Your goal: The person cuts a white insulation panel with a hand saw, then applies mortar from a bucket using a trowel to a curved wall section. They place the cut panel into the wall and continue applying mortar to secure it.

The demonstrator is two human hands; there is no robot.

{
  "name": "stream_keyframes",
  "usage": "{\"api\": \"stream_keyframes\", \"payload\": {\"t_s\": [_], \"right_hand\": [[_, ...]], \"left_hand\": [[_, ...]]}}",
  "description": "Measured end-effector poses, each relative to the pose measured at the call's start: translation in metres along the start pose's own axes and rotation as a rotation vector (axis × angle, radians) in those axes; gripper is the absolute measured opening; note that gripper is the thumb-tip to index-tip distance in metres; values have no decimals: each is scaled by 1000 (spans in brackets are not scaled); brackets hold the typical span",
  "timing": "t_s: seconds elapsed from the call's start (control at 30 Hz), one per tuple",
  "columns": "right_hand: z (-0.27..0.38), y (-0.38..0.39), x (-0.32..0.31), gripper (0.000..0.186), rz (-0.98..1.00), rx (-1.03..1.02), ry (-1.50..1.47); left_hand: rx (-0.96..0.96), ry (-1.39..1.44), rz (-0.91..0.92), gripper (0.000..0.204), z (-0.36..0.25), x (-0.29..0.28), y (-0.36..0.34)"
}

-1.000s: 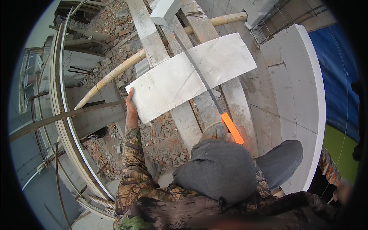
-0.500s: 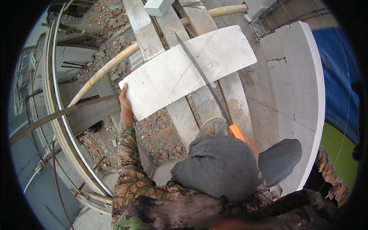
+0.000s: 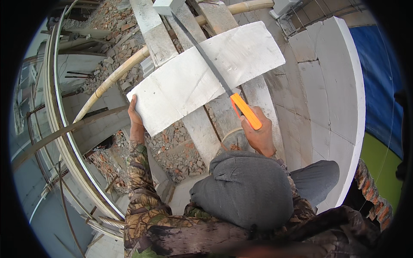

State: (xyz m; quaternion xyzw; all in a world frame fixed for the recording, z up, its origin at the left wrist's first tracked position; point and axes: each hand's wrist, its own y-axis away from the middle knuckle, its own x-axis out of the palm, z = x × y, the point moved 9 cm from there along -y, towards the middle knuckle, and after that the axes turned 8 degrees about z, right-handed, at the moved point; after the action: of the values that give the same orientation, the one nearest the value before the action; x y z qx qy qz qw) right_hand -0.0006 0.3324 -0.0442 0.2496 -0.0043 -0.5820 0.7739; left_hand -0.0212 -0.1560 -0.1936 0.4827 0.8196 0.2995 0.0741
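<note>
A long white lightweight concrete block [image 3: 172, 96] lies across several planks in front of me. My left hand [image 3: 136, 118] grips its left end, with the fingers along the end face. In my right hand [image 3: 259, 132] is the orange handle of a hand saw [image 3: 246, 111], the fingers wrapped round it. The dark toothed blade crosses the block's top to the right of its middle, and its tip reaches past the far edge. Whether the blade has cut into the block, I cannot tell.
Under the block run grey dusty planks [image 3: 200, 133] with brick rubble [image 3: 176, 150] below. A bamboo pole [image 3: 112, 81] passes behind at left. A small white block [image 3: 168, 6] sits on the planks' far end. A grey block wall [image 3: 331, 81] rises at right. My bent knee [image 3: 245, 189] is close in front.
My right hand has pushed the saw forward and away from me, from beside my knee to near the block's front edge. My left hand still holds the block's end.
</note>
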Motion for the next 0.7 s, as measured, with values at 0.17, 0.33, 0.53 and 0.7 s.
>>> {"api": "stream_keyframes", "payload": {"t_s": [0.17,0.33,0.53,0.7], "right_hand": [[-27,50,-9,30,-4,176,-15],[-62,40,6,33,134,438,87],[-36,47,-23,30,60,235,-4],[-25,21,-14,26,55,192,-61]], "left_hand": [[1,-29,24,63,0,4,0],[10,-28,11,64,-1,6,1],[-37,30,14,63,6,5,1],[-30,-9,-34,64,9,-3,-2]]}}
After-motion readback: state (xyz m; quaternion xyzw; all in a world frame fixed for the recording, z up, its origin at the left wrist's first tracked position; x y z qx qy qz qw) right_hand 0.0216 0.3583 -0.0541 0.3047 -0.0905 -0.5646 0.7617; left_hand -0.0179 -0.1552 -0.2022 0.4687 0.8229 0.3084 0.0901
